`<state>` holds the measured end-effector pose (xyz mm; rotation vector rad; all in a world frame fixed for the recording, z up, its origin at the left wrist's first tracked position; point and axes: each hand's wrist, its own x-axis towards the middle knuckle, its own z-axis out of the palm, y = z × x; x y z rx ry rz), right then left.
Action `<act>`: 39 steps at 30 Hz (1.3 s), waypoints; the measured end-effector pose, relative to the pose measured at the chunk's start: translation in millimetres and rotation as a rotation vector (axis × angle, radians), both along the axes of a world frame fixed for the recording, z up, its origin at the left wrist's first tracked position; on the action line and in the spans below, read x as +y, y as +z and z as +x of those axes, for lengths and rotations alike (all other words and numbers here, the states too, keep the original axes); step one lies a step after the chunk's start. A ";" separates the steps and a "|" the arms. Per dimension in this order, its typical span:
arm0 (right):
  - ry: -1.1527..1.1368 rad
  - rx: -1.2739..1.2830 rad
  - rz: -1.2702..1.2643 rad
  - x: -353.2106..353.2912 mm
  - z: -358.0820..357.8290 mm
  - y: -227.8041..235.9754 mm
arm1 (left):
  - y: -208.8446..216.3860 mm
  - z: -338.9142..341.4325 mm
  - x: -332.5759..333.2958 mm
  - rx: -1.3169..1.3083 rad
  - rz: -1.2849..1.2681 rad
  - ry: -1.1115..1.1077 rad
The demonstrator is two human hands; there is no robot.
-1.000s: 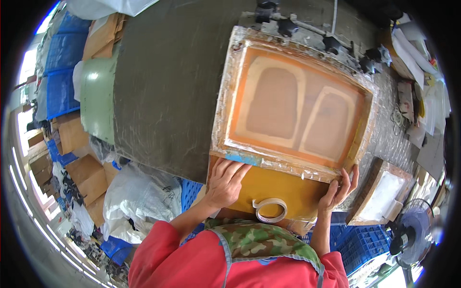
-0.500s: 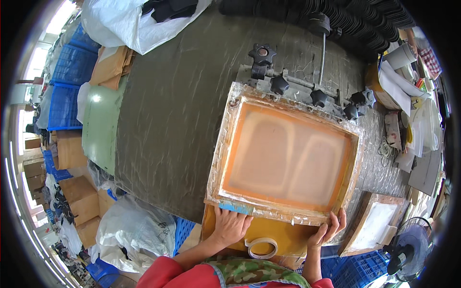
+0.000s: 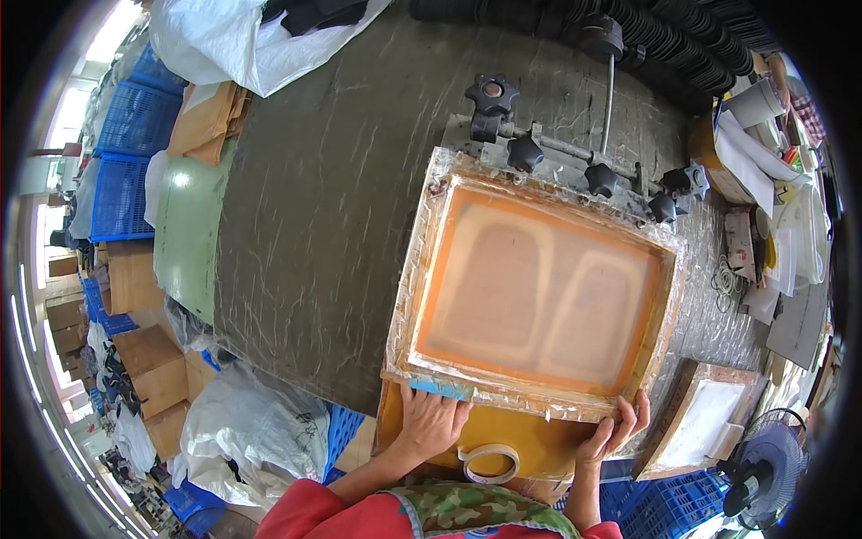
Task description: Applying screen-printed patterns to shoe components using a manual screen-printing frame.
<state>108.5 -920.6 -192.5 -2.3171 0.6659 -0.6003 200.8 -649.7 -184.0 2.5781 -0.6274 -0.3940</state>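
Observation:
A wooden-framed printing screen with orange mesh and two pale rounded shapes lies tilted in front of me. Its far side is fixed to a metal hinge clamp with black star knobs. My left hand is closed on the near edge by a strip of blue tape, its fingertips hidden under the frame. Around the near right corner, my right hand grips the same frame with curled fingers and thumb. Between my hands, a tape roll rests on a yellow-brown board.
A smaller framed screen leans at the right beside a fan. Stacked black pieces line the far edge. A white sack stands far left; blue crates and cartons fill the left side.
Both hands keep their hold at the same spots on the frame. The view has shifted very slightly; nothing else visibly moves on the table.

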 end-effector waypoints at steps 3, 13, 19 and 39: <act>-0.001 0.002 -0.025 1.4 -0.4 -0.5 | -2.3 -0.4 2.7 0.010 -0.014 -0.012; 0.020 -0.016 -0.034 -1.6 1.2 -1.7 | 1.7 6.2 -5.9 -0.085 0.041 -0.015; 0.014 -0.017 -0.025 -0.5 1.7 -1.0 | -2.3 7.4 -4.6 -0.096 0.020 -0.036; 0.018 -0.012 -0.010 -0.6 3.5 -1.1 | -5.0 8.0 0.3 -0.126 0.057 -0.065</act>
